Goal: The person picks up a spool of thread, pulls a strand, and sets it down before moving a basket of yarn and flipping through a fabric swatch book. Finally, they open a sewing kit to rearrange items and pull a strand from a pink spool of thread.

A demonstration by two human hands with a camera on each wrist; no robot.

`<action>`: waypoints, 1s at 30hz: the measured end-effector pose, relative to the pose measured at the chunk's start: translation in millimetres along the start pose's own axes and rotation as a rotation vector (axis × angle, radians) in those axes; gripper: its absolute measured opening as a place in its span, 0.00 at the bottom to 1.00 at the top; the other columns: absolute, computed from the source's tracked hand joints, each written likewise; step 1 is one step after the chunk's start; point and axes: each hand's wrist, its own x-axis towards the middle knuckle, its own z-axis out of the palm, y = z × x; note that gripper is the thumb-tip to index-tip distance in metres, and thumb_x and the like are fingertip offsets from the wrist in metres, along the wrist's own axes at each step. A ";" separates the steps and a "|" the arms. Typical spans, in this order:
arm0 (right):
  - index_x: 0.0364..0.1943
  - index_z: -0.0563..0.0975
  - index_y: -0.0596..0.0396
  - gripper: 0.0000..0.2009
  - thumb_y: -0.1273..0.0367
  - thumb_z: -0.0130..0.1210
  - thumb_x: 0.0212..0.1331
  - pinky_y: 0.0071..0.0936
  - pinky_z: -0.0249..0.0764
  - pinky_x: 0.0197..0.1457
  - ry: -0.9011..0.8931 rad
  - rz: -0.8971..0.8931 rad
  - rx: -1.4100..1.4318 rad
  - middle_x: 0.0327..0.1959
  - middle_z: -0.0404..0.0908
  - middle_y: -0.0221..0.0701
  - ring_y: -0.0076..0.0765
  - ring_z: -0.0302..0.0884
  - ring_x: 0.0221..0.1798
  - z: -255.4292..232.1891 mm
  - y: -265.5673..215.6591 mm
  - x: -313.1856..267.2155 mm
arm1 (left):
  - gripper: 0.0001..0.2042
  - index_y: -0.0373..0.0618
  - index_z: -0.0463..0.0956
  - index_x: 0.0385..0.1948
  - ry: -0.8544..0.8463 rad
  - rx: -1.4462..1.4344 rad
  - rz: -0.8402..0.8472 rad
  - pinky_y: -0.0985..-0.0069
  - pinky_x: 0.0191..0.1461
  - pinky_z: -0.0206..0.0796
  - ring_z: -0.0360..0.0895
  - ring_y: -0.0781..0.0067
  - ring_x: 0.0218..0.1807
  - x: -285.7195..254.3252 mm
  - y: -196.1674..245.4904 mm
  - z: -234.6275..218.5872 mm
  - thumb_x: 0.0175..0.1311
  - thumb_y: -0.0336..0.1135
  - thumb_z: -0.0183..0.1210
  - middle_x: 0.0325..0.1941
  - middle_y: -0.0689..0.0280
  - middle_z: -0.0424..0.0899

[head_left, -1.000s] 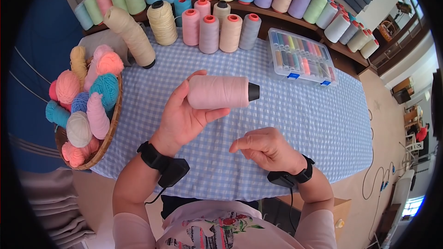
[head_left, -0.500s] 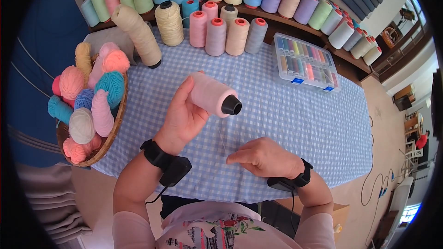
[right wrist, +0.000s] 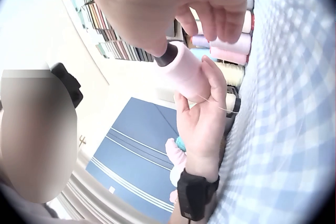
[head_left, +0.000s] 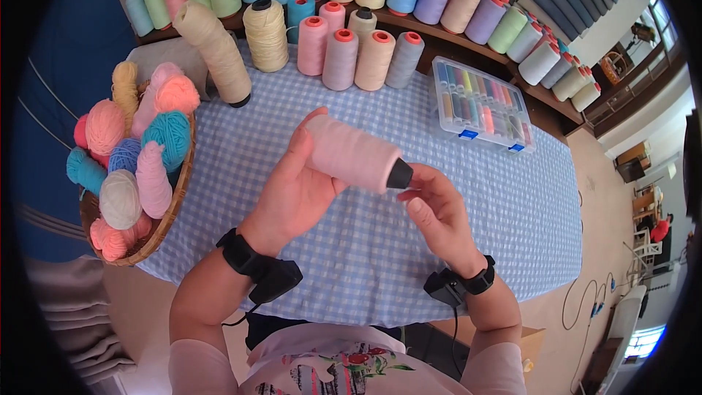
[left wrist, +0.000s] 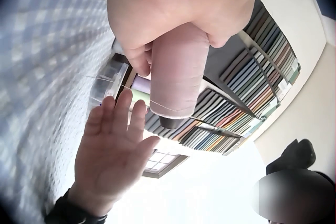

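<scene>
My left hand [head_left: 296, 194] grips a pale pink cone of thread [head_left: 352, 152] around its wide end, holding it tilted above the checked tablecloth. From its other end pokes the black core tip [head_left: 400, 174], pointing to the right and slightly down. Close by that tip is my right hand [head_left: 442, 219], its fingers extended and the thumb apart from them, with nothing gripped. In the left wrist view the right palm [left wrist: 110, 155] faces the camera below the cone. A loose strand of thread [left wrist: 123, 85] runs off the cone there.
A wicker basket [head_left: 179, 205] of yarn balls stands at the left. Several thread cones [head_left: 340, 58] stand behind the hands, with more on a curved shelf [head_left: 468, 38]. A clear box of small spools [head_left: 482, 102] lies at the back right of the blue checked tablecloth [head_left: 512, 205].
My right hand has risen from below the cone to beside its black tip, and its curled fingers have opened out. The cone, still in my left hand, swung toward me and then back rightward.
</scene>
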 end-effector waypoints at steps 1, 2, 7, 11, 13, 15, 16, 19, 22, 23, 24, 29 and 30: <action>0.61 0.62 0.59 0.24 0.64 0.52 0.63 0.31 0.72 0.51 -0.019 0.087 0.279 0.49 0.73 0.36 0.32 0.73 0.48 0.1 0.7 -0.3 | 0.24 0.54 0.52 0.64 -0.021 0.035 -0.003 0.69 0.57 0.63 0.64 0.70 0.61 -1.2 -1.7 2.6 0.70 0.49 0.43 0.59 0.65 0.64; 0.61 0.62 0.59 0.24 0.64 0.52 0.63 0.31 0.72 0.51 -0.016 0.089 0.275 0.49 0.73 0.36 0.32 0.73 0.48 0.0 0.0 -0.8 | 0.24 0.54 0.52 0.64 -0.024 0.032 -0.006 0.69 0.57 0.63 0.64 0.70 0.61 -2.3 -2.9 2.9 0.70 0.49 0.43 0.59 0.65 0.64; 0.65 0.54 0.62 0.29 0.57 0.43 0.68 0.27 0.76 0.42 -0.140 0.281 0.622 0.47 0.72 0.37 0.30 0.75 0.42 -6.0 -4.9 -1.0 | 0.34 0.55 0.45 0.68 -0.097 0.325 -0.037 0.76 0.45 0.65 0.68 0.73 0.53 -7.5 -6.2 8.5 0.66 0.55 0.48 0.60 0.66 0.65; 0.66 0.54 0.61 0.27 0.60 0.42 0.69 0.27 0.76 0.41 -0.104 0.292 0.645 0.47 0.72 0.37 0.30 0.75 0.41 -6.1 -5.4 -1.6 | 0.32 0.57 0.40 0.69 -0.215 0.369 -0.045 0.71 0.49 0.66 0.62 0.70 0.61 -6.0 -4.2 -2.8 0.68 0.51 0.45 0.62 0.66 0.60; 0.66 0.53 0.61 0.25 0.64 0.40 0.69 0.29 0.77 0.43 -0.046 0.289 0.619 0.46 0.73 0.38 0.29 0.75 0.41 -4.1 -9.7 -0.6 | 0.34 0.57 0.40 0.69 -0.243 0.241 -0.100 0.72 0.45 0.68 0.63 0.69 0.61 -6.7 -7.7 -5.7 0.67 0.53 0.46 0.63 0.65 0.59; 0.66 0.54 0.61 0.25 0.66 0.39 0.68 0.28 0.77 0.43 -0.017 0.283 0.588 0.46 0.73 0.38 0.29 0.75 0.41 -4.4 -11.4 -0.1 | 0.35 0.56 0.41 0.69 -0.221 0.208 -0.152 0.71 0.44 0.69 0.63 0.68 0.60 -7.7 -11.2 -2.3 0.66 0.56 0.47 0.63 0.64 0.60; 0.66 0.54 0.61 0.24 0.68 0.38 0.68 0.28 0.77 0.44 0.012 0.283 0.558 0.47 0.72 0.38 0.29 0.75 0.41 -4.2 -11.6 -0.1 | 0.36 0.55 0.42 0.69 -0.194 0.173 -0.206 0.71 0.43 0.70 0.64 0.68 0.60 -7.3 -11.7 -1.0 0.64 0.58 0.48 0.63 0.64 0.60; 0.66 0.55 0.60 0.24 0.71 0.39 0.66 0.27 0.77 0.43 -0.018 0.154 0.375 0.48 0.72 0.38 0.28 0.75 0.42 -2.8 -7.9 -2.6 | 0.38 0.52 0.45 0.67 -0.230 0.202 -0.234 0.71 0.43 0.71 0.65 0.66 0.60 -3.7 -8.8 -7.1 0.61 0.62 0.50 0.62 0.62 0.60; 0.66 0.55 0.60 0.24 0.75 0.40 0.65 0.26 0.77 0.43 -0.051 0.092 0.321 0.47 0.72 0.37 0.26 0.75 0.42 -1.8 -8.5 -4.5 | 0.38 0.50 0.49 0.64 -0.233 0.302 -0.205 0.71 0.40 0.72 0.69 0.64 0.56 -4.0 -6.4 -10.3 0.60 0.63 0.50 0.59 0.61 0.64; 0.66 0.55 0.60 0.24 0.75 0.40 0.65 0.26 0.77 0.43 -0.051 0.091 0.320 0.47 0.72 0.37 0.26 0.75 0.42 -2.3 -9.3 -3.9 | 0.38 0.50 0.49 0.64 -0.234 0.302 -0.204 0.71 0.40 0.72 0.69 0.64 0.56 -3.4 -4.1 -12.3 0.60 0.63 0.50 0.59 0.61 0.64; 0.65 0.56 0.60 0.24 0.75 0.39 0.64 0.25 0.76 0.43 -0.019 0.096 0.334 0.47 0.73 0.37 0.26 0.75 0.41 -3.2 -10.3 -2.8 | 0.36 0.49 0.51 0.63 -0.290 0.323 -0.235 0.72 0.39 0.72 0.72 0.63 0.52 -2.5 -1.0 -14.8 0.61 0.61 0.50 0.57 0.59 0.66; 0.64 0.59 0.60 0.22 0.74 0.41 0.66 0.24 0.76 0.42 0.034 0.149 0.392 0.46 0.73 0.36 0.25 0.74 0.40 -9.3 -9.7 -0.9 | 0.30 0.46 0.53 0.61 -0.240 0.353 -0.408 0.71 0.36 0.74 0.79 0.61 0.41 -6.4 1.7 -11.6 0.64 0.55 0.49 0.53 0.55 0.70; 0.63 0.61 0.59 0.21 0.71 0.43 0.66 0.23 0.75 0.40 0.055 0.167 0.416 0.43 0.74 0.34 0.24 0.74 0.38 -7.1 -10.8 -0.5 | 0.29 0.45 0.53 0.61 -0.217 0.262 -0.422 0.70 0.38 0.75 0.79 0.60 0.41 -6.8 0.2 -10.7 0.65 0.53 0.48 0.53 0.54 0.70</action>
